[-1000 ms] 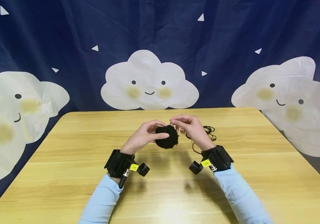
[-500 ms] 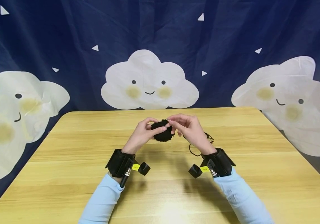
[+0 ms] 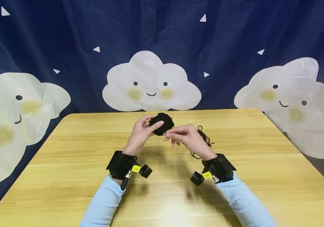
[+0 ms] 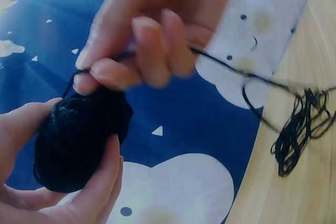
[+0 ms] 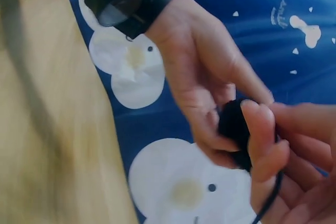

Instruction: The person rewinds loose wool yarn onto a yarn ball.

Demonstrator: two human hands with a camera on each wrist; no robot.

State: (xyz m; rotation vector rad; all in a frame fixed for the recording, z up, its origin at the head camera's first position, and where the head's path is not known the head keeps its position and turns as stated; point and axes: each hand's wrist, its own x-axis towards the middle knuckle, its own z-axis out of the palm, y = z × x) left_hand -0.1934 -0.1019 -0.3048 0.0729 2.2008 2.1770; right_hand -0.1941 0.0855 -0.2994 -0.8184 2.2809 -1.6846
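Observation:
My left hand (image 3: 141, 135) grips a black ball of yarn (image 3: 162, 123), thumb on its near face, held up above the table. Beside the ball's lower right edge, my right hand (image 3: 187, 137) pinches the black yarn strand (image 4: 226, 64) between thumb and index finger. In the left wrist view the strand passes behind the curled fingers of the right hand and runs down to a loose tangle of yarn (image 4: 297, 139) on the table. The right wrist view shows the ball partly hidden behind the right fingers.
The wooden table (image 3: 162, 195) carries the loose yarn just beyond the right wrist. A dark blue curtain (image 3: 82, 28) with white clouds hangs behind the far table edge. Black camera straps (image 3: 121, 165) wrap both wrists.
The ball has moved up and slightly left with my left hand. My right hand has passed from the ball's top to its lower right side. The loose yarn has shifted a little.

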